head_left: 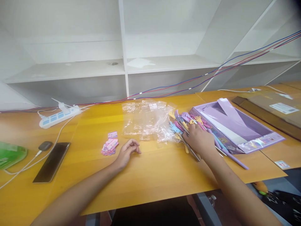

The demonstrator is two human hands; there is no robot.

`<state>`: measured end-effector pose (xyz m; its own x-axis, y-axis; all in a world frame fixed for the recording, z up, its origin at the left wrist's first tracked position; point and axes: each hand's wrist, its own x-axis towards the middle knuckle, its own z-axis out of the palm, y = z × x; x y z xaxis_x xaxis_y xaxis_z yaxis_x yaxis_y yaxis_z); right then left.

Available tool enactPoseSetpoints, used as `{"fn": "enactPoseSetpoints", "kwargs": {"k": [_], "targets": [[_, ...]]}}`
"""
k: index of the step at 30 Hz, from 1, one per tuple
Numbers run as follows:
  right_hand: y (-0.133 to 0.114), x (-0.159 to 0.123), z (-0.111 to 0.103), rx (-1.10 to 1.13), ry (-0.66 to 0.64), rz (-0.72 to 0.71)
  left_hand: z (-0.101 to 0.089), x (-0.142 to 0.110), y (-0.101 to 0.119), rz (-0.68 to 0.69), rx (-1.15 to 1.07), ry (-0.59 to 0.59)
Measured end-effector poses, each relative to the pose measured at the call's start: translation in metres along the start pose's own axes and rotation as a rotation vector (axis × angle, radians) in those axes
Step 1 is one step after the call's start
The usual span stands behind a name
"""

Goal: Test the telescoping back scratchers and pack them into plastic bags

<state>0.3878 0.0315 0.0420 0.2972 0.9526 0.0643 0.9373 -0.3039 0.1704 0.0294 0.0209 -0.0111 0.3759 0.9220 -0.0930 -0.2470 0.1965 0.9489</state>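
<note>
My right hand (199, 139) reaches into a pile of colourful back scratchers (181, 121) with small hand-shaped ends and metal rods. Its fingers close around one or more of them, though the fingertips are partly hidden. On the table my left hand (128, 152) rests with loosely bent fingers and nothing in it. Just left of that hand lies a loose stack of small pink and purple cards (110, 146). Clear plastic bags (145, 121) are spread between the cards and the back scratchers.
A purple open box (258, 142) stands right of the pile, with a flat cardboard carton (270, 108) beyond it. On the left lie a phone (52, 162), a power strip (60, 116), a charger (45, 145) and a green packet (11, 154). Cables (164, 88) run along the shelves.
</note>
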Motion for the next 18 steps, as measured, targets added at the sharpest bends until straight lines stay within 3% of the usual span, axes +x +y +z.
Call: {"fn": "enactPoseSetpoints", "kwargs": {"k": [8, 18], "targets": [[-0.010, 0.005, -0.005, -0.109, -0.017, -0.107, -0.001, 0.001, -0.002, -0.003, 0.020, -0.011], [-0.004, 0.027, -0.009, -0.109, -0.142, -0.169, -0.004, 0.001, -0.007, 0.010, 0.052, -0.035]]}}
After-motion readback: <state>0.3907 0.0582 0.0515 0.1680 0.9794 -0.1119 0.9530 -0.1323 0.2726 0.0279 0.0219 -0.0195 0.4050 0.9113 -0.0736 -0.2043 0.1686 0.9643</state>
